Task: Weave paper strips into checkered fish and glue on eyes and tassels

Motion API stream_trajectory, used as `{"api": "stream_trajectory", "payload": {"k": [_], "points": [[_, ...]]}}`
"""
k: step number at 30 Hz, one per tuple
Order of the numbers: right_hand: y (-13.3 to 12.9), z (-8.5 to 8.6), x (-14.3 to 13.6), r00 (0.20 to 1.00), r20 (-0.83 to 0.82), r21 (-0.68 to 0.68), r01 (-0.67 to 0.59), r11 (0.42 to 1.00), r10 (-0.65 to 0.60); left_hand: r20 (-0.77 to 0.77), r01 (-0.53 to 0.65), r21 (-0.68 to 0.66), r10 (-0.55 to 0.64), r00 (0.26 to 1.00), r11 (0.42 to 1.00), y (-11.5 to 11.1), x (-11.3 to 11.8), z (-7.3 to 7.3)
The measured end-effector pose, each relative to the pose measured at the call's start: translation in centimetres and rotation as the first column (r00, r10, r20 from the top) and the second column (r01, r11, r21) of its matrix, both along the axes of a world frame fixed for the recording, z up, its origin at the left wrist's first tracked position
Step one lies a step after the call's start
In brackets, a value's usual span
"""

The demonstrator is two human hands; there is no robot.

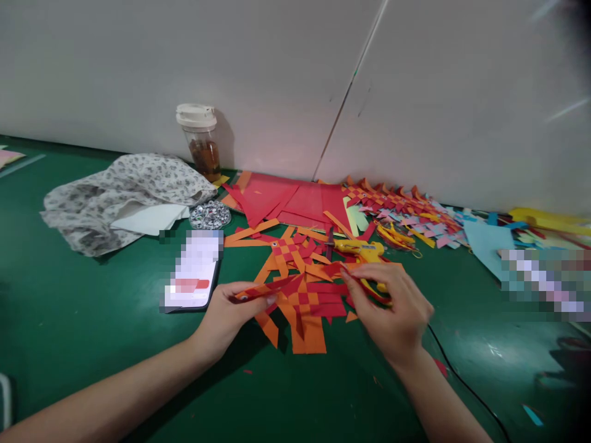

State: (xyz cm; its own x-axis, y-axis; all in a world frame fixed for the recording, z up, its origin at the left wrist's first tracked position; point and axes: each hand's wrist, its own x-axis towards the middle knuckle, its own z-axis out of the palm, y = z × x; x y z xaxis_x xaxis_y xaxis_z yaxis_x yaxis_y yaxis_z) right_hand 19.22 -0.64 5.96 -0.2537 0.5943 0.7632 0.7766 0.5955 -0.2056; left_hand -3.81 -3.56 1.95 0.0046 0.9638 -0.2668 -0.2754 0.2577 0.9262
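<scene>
My left hand [240, 307] pinches a red and orange woven paper fish [263, 289], seen nearly edge-on, with a small round eye near the fingers. Closed at the fingertips, my right hand [390, 301] holds a red paper piece [333, 269]. A curved red and yellow thing shows under that palm; its kind is unclear. Between the hands lies another woven paper piece [303, 300] with long loose strips. Just beyond it is a woven paper fish [284, 249] with an eye. A yellow glue gun [357, 248] lies behind my right hand, partly hidden by it.
A phone [196, 271] and a bag of googly eyes [210, 215] lie left, near a patterned cloth [129, 191] and a lidded cup [201, 141]. Red sheets [295, 203] and finished woven pieces [383, 197] line the wall. A black cord [462, 375] runs front right.
</scene>
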Motion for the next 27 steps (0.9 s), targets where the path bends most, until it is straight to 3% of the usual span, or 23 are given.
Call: {"api": "stream_trajectory", "payload": {"k": [2, 5, 7, 9, 11, 17, 24, 27], "points": [[-0.4, 0.5, -0.2, 0.990, 0.127, 0.002, -0.065, 0.998, 0.064, 0.057, -0.006, -0.005, 0.006, 0.998, 1.000, 0.3, 0.4, 0.4], [-0.7, 0.9, -0.2, 0.930, 0.252, -0.343, -0.173, 0.923, 0.268, 0.145, -0.032, -0.028, 0.036, 0.989, 0.999, 0.8, 1.3, 0.9], [-0.6, 0.6, 0.1, 0.945, 0.178, -0.443, -0.173, 0.880, 0.275, 0.171, -0.039, -0.035, 0.045, 0.984, 0.999, 1.1, 1.9, 1.1], [-0.2, -0.2, 0.4, 0.974, 0.132, -0.398, -0.117, 0.910, 0.183, 0.184, -0.034, -0.036, 0.040, 0.982, 0.999, 1.3, 2.3, 1.1], [0.4, -1.1, 0.5, 0.973, 0.186, -0.340, -0.065, 0.938, 0.135, 0.200, -0.019, -0.039, 0.026, 0.979, 0.999, 1.5, 2.4, 1.0], [1.3, -2.5, -0.1, 0.832, 0.460, -0.392, -0.124, 0.912, 0.310, 0.181, -0.018, -0.016, 0.021, 0.983, 1.000, 1.7, 2.3, 0.8], [1.5, -2.3, -0.2, 0.799, 0.501, -0.427, -0.107, 0.898, 0.333, 0.130, -0.003, 0.013, 0.001, 0.991, 1.000, 1.6, 2.5, 0.4], [1.7, -2.3, -0.3, 0.789, 0.507, -0.366, -0.168, 0.915, 0.348, 0.140, -0.023, 0.002, 0.023, 0.990, 1.000, 1.5, 2.5, 0.2]]}}
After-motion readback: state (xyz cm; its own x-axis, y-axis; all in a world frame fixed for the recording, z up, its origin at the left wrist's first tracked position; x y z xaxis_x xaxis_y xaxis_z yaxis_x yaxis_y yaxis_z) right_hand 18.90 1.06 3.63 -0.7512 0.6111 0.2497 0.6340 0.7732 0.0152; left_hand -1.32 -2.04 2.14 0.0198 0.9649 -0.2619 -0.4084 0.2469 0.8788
